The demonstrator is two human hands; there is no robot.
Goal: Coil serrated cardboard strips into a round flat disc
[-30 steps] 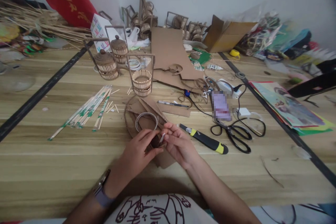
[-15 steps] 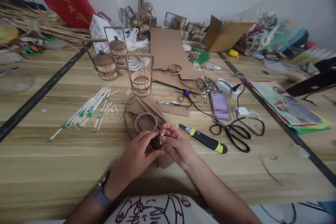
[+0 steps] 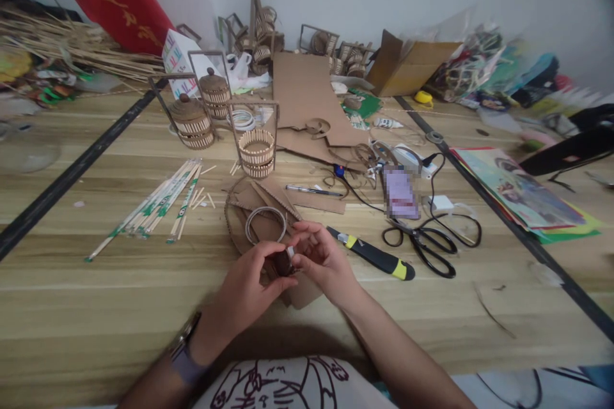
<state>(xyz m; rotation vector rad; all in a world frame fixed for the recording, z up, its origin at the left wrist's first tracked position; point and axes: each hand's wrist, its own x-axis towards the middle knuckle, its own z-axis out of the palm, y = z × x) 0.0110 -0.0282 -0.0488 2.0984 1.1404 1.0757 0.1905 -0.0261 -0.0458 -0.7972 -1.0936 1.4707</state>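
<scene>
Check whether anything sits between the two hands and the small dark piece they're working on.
Nothing visible does. The left hand and the right hand both already pinch the small dark piece directly, above the cardboard scraps. The utility knife lies to the right, apart from the hands.

Both forearms are bare, no sleeves visible down to the wrists, and the left hand (image 3: pixel 249 284) and right hand (image 3: pixel 322 262) carry no gloves or rings that can be made out. The left wrist bears a watch (image 3: pixel 185 350) on a greyish-purple band with a metallic edge showing at its upper side. At the bottom edge of the view, the torso is covered by a white garment (image 3: pixel 283 386) printed with a loose black line drawing; its subject cannot be determined.
</scene>
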